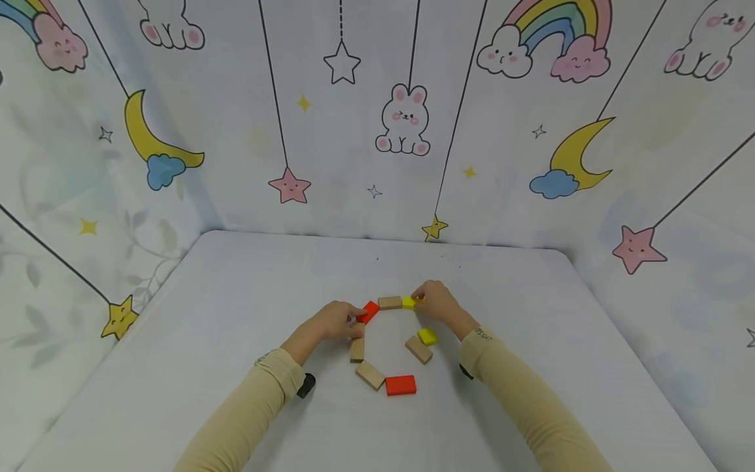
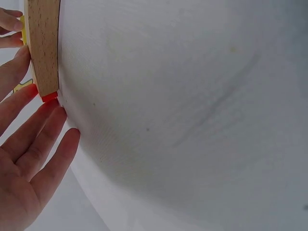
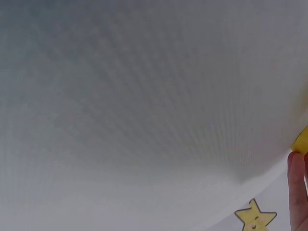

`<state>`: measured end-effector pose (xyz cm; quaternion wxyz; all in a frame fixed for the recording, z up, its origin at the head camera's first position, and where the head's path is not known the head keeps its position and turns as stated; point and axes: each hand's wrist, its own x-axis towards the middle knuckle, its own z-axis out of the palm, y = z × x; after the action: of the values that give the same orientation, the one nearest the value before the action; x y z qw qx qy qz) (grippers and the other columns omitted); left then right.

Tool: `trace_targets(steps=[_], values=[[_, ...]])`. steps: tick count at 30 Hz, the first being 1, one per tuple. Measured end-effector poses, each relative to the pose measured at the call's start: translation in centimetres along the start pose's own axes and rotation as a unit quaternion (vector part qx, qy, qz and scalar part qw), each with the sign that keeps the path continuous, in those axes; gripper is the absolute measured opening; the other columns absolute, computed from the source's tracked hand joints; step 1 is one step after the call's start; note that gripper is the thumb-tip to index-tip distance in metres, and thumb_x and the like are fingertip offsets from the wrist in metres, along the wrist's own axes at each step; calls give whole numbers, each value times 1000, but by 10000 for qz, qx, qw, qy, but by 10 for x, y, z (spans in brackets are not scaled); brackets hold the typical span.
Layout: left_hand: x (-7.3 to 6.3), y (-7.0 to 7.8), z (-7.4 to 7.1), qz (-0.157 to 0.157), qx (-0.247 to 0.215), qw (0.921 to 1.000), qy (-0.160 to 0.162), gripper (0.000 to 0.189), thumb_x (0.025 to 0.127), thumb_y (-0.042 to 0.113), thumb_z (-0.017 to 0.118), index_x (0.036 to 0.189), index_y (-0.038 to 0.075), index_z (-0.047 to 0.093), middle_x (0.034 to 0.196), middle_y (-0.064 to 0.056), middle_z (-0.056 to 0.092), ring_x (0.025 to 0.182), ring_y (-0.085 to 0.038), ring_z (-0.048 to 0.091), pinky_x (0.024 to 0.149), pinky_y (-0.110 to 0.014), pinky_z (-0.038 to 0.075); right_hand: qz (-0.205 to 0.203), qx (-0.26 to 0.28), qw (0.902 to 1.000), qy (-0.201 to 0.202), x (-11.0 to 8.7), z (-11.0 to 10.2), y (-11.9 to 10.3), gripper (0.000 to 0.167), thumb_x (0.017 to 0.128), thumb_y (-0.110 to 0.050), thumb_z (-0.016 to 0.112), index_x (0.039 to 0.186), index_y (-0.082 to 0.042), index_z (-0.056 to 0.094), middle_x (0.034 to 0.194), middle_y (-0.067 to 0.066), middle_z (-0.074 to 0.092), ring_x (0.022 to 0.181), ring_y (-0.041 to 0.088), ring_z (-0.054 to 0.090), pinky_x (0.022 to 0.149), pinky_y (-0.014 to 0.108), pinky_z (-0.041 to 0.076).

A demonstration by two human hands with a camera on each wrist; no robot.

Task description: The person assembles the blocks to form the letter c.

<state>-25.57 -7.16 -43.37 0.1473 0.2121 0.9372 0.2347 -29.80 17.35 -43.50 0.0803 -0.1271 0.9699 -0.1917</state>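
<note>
Small flat blocks lie in a rough ring on the white table. In the head view my left hand (image 1: 335,321) is at the upper left of the ring, fingertips on a red block (image 1: 370,311) and thumb over a wooden block (image 1: 357,351). The left wrist view shows its fingers (image 2: 41,149) fairly straight, tips at the red block's end. My right hand (image 1: 438,303) pinches a yellow block (image 1: 408,302) at the top of the ring, beside another wooden block (image 1: 390,303). A fingertip meets the yellow block (image 3: 301,142) in the right wrist view.
On the ring's right side lie a second yellow block (image 1: 427,337) and a wooden block (image 1: 419,349). Nearer the front are another wooden block (image 1: 370,375) and a red block (image 1: 401,385). A patterned cloth backdrop (image 1: 354,131) rises behind the table (image 1: 265,262).
</note>
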Motion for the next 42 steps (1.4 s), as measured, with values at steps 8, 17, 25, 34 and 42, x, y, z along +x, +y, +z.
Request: trace_targets(steps=[8,17,25,34,42], values=[[-1,1,0,-25,-15,10000,-21,45,81,23,70,122,10,60,73,0,49,68,-12,41,57,-24,32,107,50,9999,42,-1,1,-1,22,85,-9,64,106,-2,67,94,9,58,86,20,54,77,32,47],[-1,1,0,-81,21,10000,-33,45,81,24,70,122,11,60,71,0,46,68,-13,40,57,-24,30,159,-47,9999,23,1,1,-3,23,85,-10,64,107,-3,67,95,9,58,86,20,54,77,31,48],[-2,2,0,-65,66,9999,-50,44,81,24,70,122,10,60,81,-3,55,71,-13,42,58,-24,32,155,-36,9999,-16,-2,-2,-4,23,85,-9,64,106,-2,67,95,10,58,86,20,54,78,32,48],[-1,0,1,-117,-38,9999,-39,43,82,24,69,122,12,60,70,1,43,67,-12,40,56,-24,29,129,-96,9999,-33,-2,1,-1,24,84,-10,65,107,-2,67,94,9,58,85,20,53,78,32,48],[1,-1,4,-152,16,9999,-12,44,82,25,69,123,13,60,85,-4,54,66,-12,40,58,-25,32,224,-35,9997,-61,-3,1,-2,24,84,-9,65,107,-3,66,96,9,58,86,21,54,79,33,48]])
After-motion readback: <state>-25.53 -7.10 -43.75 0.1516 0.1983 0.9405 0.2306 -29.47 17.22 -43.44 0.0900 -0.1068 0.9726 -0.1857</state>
